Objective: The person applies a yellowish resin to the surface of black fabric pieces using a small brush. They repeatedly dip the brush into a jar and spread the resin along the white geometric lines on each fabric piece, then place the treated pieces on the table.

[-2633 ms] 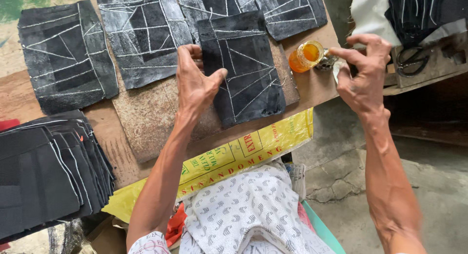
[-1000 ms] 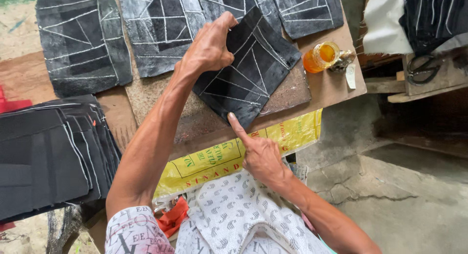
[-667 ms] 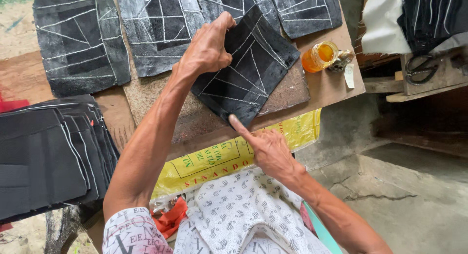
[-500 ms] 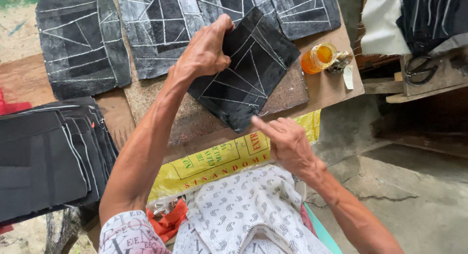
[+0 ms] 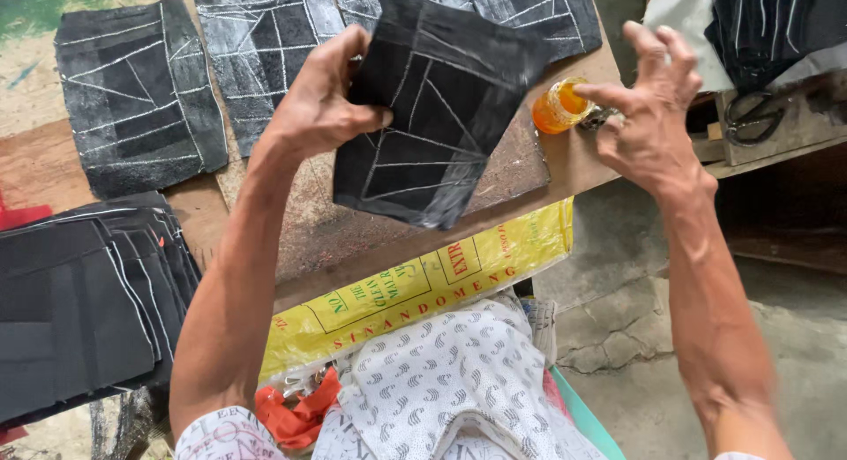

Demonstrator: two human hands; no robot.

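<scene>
At far left, a stack (image 5: pixel 84 310) of dark stitched panels lies on the surface (image 5: pixel 353 235), with one chalk-marked piece (image 5: pixel 137 94) flat above it and more pieces (image 5: pixel 265 45) laid out toward the middle. The left hand (image 5: pixel 322 103) holds a black chalk-lined panel (image 5: pixel 432 116), fingers clamped on its left edge, thumb on the near face. Half a second ago this panel hung just over the surface; now it is raised higher and tilted toward the camera, clear of the brown surface beneath. A yellow printed sack (image 5: pixel 423 288) hangs over the near edge, and patterned white cloth (image 5: pixel 459 381) with a scrap of orange (image 5: pixel 296 407) lies in the lap below.

To the right, the right hand (image 5: pixel 648 116) has left the panel's lower corner, where its forefinger was pointing a second ago, and swung up beside the small orange jar (image 5: pixel 558 107). Its fingers are spread apart, holding nothing, the forefinger tip close to the jar's mouth; whether it touches I cannot tell. Judging from that, the panel is held ready while the hand goes to the jar. Scissors (image 5: pixel 754 116) lie on a ledge at far right.
</scene>
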